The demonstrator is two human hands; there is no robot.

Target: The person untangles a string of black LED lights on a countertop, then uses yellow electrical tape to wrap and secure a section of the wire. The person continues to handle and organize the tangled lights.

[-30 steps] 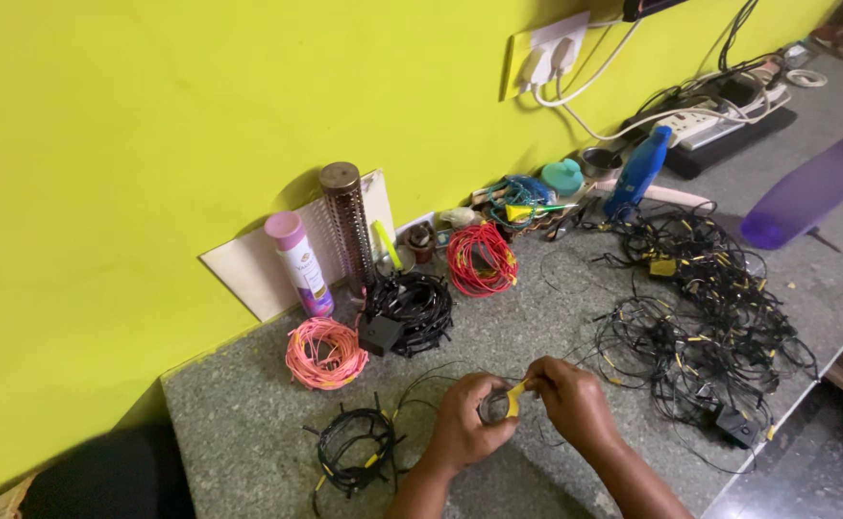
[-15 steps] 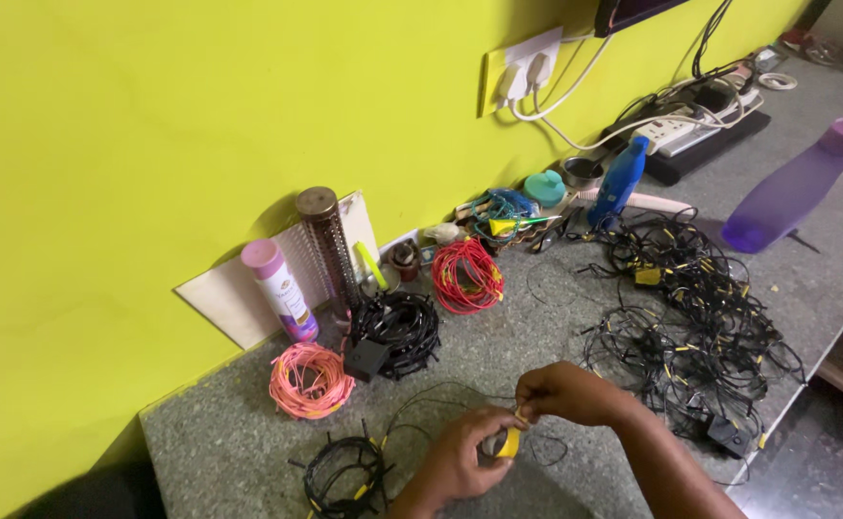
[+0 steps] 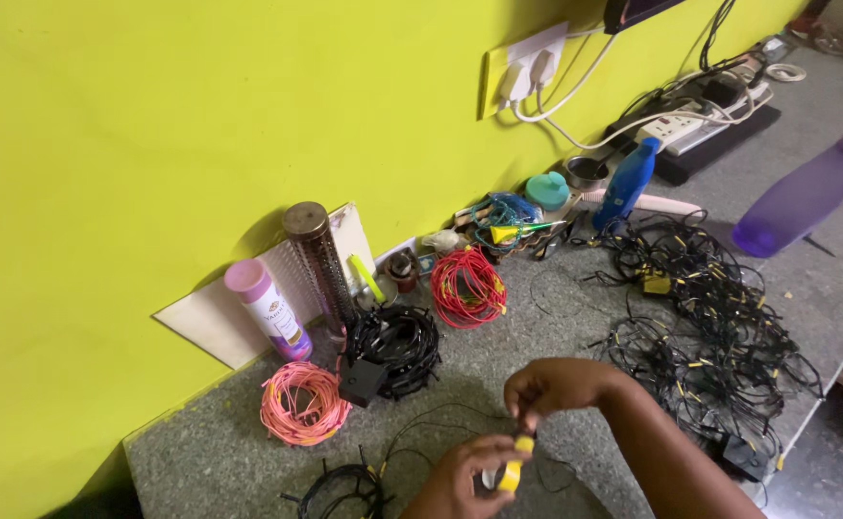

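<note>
Hands shifted lower: left hand [image 3: 460, 476] grips yellow tape roll [image 3: 509, 473]; right hand [image 3: 551, 386] pinches above it.

Grey speckled stone counter [image 3: 537, 332] set against a yellow-green wall. On it: pink wire coil [image 3: 303, 403]; red wire coil [image 3: 466, 286]; black wire coil [image 3: 397, 341] with a small black box [image 3: 362, 381] at its edge; large tangle of black cables [image 3: 705, 327]; blue bottle [image 3: 626, 183]; purple bottle [image 3: 810, 192] lying on its side; pink-capped white bottle [image 3: 269, 309]; perforated metal cylinder [image 3: 320, 258]; white power strip [image 3: 695, 120].
</note>
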